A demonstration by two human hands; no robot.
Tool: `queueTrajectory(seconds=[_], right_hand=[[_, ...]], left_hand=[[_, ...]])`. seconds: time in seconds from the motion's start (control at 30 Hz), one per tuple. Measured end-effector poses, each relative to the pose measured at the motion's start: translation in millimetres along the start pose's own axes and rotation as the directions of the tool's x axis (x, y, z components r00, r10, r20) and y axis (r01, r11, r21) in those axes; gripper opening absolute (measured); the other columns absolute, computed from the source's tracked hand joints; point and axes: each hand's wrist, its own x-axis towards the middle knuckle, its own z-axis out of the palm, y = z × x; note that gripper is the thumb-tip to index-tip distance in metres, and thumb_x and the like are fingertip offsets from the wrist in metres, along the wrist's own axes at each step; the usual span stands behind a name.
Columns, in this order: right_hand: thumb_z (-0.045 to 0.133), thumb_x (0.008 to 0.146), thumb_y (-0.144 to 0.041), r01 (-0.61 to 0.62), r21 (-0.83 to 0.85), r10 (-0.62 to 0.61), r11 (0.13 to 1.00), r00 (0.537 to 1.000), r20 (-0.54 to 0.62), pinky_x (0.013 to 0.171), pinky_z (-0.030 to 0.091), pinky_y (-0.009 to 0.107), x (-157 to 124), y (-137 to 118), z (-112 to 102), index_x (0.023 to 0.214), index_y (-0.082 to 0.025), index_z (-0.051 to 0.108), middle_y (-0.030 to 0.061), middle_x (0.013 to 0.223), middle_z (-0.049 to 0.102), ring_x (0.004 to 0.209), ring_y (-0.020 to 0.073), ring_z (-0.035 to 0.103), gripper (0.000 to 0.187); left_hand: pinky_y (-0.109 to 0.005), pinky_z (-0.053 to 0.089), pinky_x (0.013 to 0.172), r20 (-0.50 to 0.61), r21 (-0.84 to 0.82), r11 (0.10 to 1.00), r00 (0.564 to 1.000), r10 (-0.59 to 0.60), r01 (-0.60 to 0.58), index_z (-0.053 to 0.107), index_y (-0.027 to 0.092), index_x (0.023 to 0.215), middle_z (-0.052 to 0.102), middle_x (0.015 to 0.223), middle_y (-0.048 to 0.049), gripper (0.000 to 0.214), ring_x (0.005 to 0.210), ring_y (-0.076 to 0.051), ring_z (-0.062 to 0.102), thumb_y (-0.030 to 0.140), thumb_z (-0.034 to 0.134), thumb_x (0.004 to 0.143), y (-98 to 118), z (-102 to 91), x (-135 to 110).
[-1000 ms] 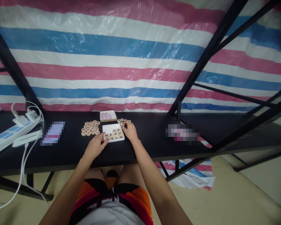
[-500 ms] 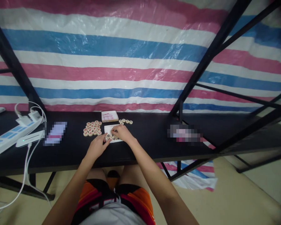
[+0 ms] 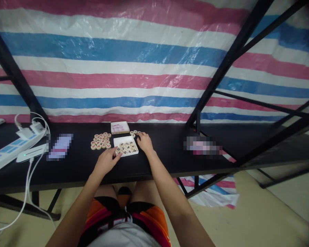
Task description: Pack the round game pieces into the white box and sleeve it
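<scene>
A shallow white box (image 3: 125, 141) lies on the black table (image 3: 157, 154) and holds several round wooden game pieces. My left hand (image 3: 106, 161) rests at the box's near left corner, fingers curled against its edge. My right hand (image 3: 145, 142) sits just right of the box, fingers bent over a few loose pieces (image 3: 134, 132) behind it; what the fingertips grip is too small to tell. A larger group of pieces (image 3: 100, 141) lies left of the box. The box lid (image 3: 119, 127), white with pink print, lies behind.
A white power strip (image 3: 12, 148) with plugs and cables sits at the table's left, with a white device (image 3: 31, 153) beside it. Blurred flat items lie at left (image 3: 59, 146) and right (image 3: 203, 146). Black frame bars (image 3: 221, 73) rise on the right. A striped tarp (image 3: 118, 61) hangs behind.
My right hand moved from the loose pieces into the box, then back out to the pieces at its right rear. My left hand stayed at the box's corner.
</scene>
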Motion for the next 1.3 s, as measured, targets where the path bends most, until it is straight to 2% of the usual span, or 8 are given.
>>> queueTrajectory(seconds=[0.17,0.43,0.73,0.8,0.9,1.07,1.2,1.3], right_hand=[[0.045,0.087,-0.022,-0.127,-0.084,0.129,0.988,0.991,0.022,0.089,0.042,0.036,-1.6,9.6,9.3,0.124,-0.021,0.055,0.0092,0.133,0.051,0.111,0.0251,0.049,0.039],[0.045,0.086,-0.02,-0.198,-0.119,0.193,0.973,0.98,-0.054,0.084,0.043,0.034,-4.9,7.9,8.3,0.116,-0.017,0.059,0.0133,0.116,0.055,0.103,0.0239,0.051,0.033],[0.047,0.083,-0.012,-0.252,-0.034,0.249,0.967,0.965,-0.078,0.08,0.042,0.032,-4.9,10.2,8.1,0.102,-0.017,0.06,0.0112,0.101,0.06,0.094,0.0215,0.055,0.023],[0.046,0.083,-0.01,-0.194,0.032,0.196,0.981,0.974,-0.111,0.081,0.042,0.03,-4.6,8.1,7.8,0.103,-0.017,0.058,0.0104,0.102,0.059,0.092,0.0199,0.055,0.025],[0.044,0.085,-0.012,-0.017,0.142,0.042,0.99,0.983,-0.179,0.085,0.042,0.029,-5.6,-1.7,5.1,0.103,-0.017,0.058,0.0095,0.104,0.058,0.094,0.0187,0.054,0.023],[0.04,0.089,-0.016,0.304,0.21,-0.259,0.929,0.941,-0.218,0.096,0.037,0.031,-11.3,-36.3,-6.8,0.101,-0.017,0.059,0.01,0.11,0.056,0.106,0.0188,0.05,0.023],[0.046,0.085,-0.013,0.385,0.23,-0.39,0.894,0.921,-0.026,0.089,0.04,0.03,-12.0,-62.6,-6.4,0.096,-0.018,0.06,0.0073,0.102,0.057,0.098,0.018,0.052,0.018],[0.052,0.082,-0.014,0.381,0.222,-0.411,0.898,0.905,0.11,0.079,0.041,0.026,-7.8,-73.4,2.2,0.093,-0.017,0.06,0.0054,0.096,0.057,0.088,0.016,0.054,0.014]], left_hand=[[-0.03,0.045,0.079,-0.013,-0.004,1.0,1.0,0.012,-0.012,0.058,0.014,0.122,0.065,0.085,-0.0063,0.047,0.086,-0.021,0.06,0.045,0.041,0.091,-2.0,1.0,0.2],[-0.03,0.045,0.079,-0.014,-0.014,1.0,1.0,0.011,-0.011,0.059,0.015,0.121,0.066,0.087,-0.007,0.045,0.086,-0.021,0.06,0.043,0.041,0.09,-2.5,1.5,0.6],[-0.03,0.045,0.079,-0.014,-0.019,1.0,1.0,0.017,-0.017,0.058,0.015,0.12,0.065,0.084,-0.0066,0.046,0.086,-0.021,0.059,0.043,0.039,0.091,-4.6,3.0,1.2],[-0.03,0.045,0.079,-0.013,-0.019,1.0,1.0,0.014,-0.014,0.059,0.015,0.12,0.065,0.085,-0.0066,0.045,0.085,-0.021,0.059,0.043,0.04,0.09,-4.3,2.8,1.2],[-0.03,0.044,0.078,-0.013,-0.016,1.0,1.0,0.013,-0.013,0.058,0.015,0.12,0.065,0.085,-0.0065,0.045,0.084,-0.021,0.059,0.043,0.041,0.09,-3.7,2.4,1.3],[-0.029,0.044,0.075,-0.006,0.002,1.0,1.0,-0.003,0.003,0.058,0.015,0.121,0.064,0.084,-0.0058,0.045,0.083,-0.02,0.059,0.044,0.042,0.09,-4.2,2.3,1.6],[-0.029,0.044,0.074,-0.027,0.009,1.0,1.0,-0.015,0.015,0.055,0.015,0.123,0.064,0.086,-0.0059,0.048,0.084,-0.021,0.058,0.045,0.044,0.089,-4.2,2.6,1.5],[-0.029,0.044,0.073,-0.03,0.011,0.999,0.999,-0.036,0.036,0.055,0.015,0.123,0.064,0.086,-0.0055,0.047,0.084,-0.021,0.058,0.045,0.046,0.088,-2.6,1.7,1.0]])
